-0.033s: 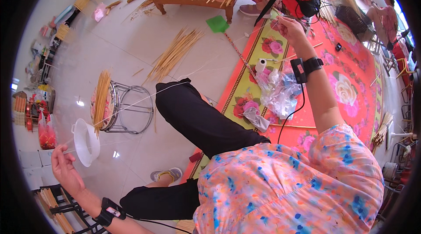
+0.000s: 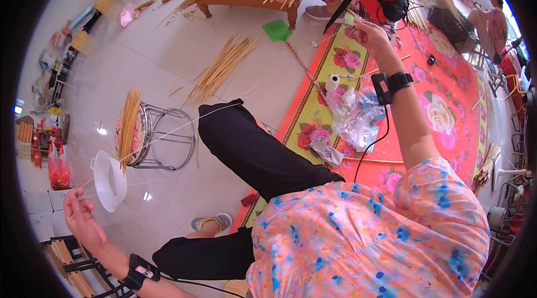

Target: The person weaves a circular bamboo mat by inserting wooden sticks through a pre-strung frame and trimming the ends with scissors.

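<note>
Item: white thread, one length or several, we cannot tell. It runs from the hand at eight o'clock, over the raised knee of the black trousers near centre, toward the hand between one and two o'clock.

Left hand, eight o'clock: fingers curled, tips drawn together about the thread. Right hand, between one and two: fingers pinched on the thread's other visible reach; the exact grip is too small for us to make out.

Handling, as we judge it: very light, limp when slack, straight only under tension; fine enough to slip, tangle or snap. Best taken near each end between thumb and forefinger, or with a turn about a finger.

Surroundings: white basin, between eight and nine, close to the left hand. Stool, nine, bearing thin sticks. Loose sticks on the floor, eleven. Green swatter, twelve. White roll, two, just beside clear plastic bags.
</note>
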